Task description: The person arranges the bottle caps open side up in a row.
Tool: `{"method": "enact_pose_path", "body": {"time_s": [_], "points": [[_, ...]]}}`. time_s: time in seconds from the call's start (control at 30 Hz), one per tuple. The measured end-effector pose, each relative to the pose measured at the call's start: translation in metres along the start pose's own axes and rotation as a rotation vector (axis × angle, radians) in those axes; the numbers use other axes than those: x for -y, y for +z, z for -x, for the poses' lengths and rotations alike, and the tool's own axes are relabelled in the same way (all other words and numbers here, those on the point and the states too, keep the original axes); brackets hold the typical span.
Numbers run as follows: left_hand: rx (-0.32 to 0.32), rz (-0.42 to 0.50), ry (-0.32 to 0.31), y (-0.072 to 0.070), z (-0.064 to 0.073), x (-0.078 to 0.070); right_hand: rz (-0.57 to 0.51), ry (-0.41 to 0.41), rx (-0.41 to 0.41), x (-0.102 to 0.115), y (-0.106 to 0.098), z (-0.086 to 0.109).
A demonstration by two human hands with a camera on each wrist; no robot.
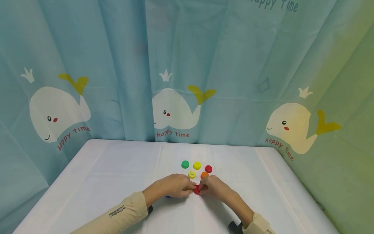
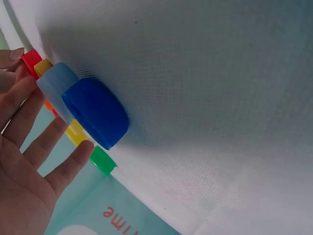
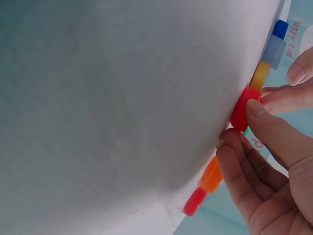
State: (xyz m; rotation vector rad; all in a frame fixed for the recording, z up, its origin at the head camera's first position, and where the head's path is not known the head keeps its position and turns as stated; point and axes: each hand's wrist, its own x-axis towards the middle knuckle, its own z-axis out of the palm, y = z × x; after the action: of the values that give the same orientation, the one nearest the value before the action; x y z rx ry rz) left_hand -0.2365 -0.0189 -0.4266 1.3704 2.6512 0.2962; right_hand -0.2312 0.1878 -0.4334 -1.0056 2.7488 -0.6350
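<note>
A red bottle cap [image 1: 196, 189] lies on the white table between my hands. My right hand [image 1: 214, 188] pinches it at its right side, thumb [image 3: 259, 115] on the cap. My left hand [image 1: 175, 186] reaches in from the other side with fingers nearly straight, a fingertip at the cap's edge. Beside the left fingers stand a dark blue cap [image 2: 98, 113], a pale blue cap [image 2: 56, 88] and an amber cap [image 3: 259, 75]. In the head view the left hand mostly hides these three.
Just beyond the hands sit a green cap [image 1: 185, 164], a yellow cap [image 1: 197, 165], another red cap [image 1: 208, 169], a printed yellow cap [image 1: 192, 175] and an orange cap [image 1: 205, 174]. A whale-print curtain [image 1: 233, 65] hangs along the table's [image 1: 117, 162] far edge.
</note>
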Motion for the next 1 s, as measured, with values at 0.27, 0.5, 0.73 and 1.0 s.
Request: {"method": "enact_pose_path", "body": {"time_s": [0.27,0.5,0.73,1.0], "points": [[-0.013,0.040,-0.005,0.002,0.002,0.003,-0.038,0.015,-0.029,0.000,0.002,0.000],[-0.028,0.048,-0.024,0.002,0.005,0.007,-0.058,0.032,-0.019,0.002,0.000,0.003],[-0.102,0.040,-0.166,0.003,0.010,0.010,-0.003,0.042,-0.025,0.001,-0.005,0.007],[-0.218,0.077,-0.403,-0.007,0.013,0.019,0.057,0.060,-0.087,-0.003,-0.018,0.007]]}}
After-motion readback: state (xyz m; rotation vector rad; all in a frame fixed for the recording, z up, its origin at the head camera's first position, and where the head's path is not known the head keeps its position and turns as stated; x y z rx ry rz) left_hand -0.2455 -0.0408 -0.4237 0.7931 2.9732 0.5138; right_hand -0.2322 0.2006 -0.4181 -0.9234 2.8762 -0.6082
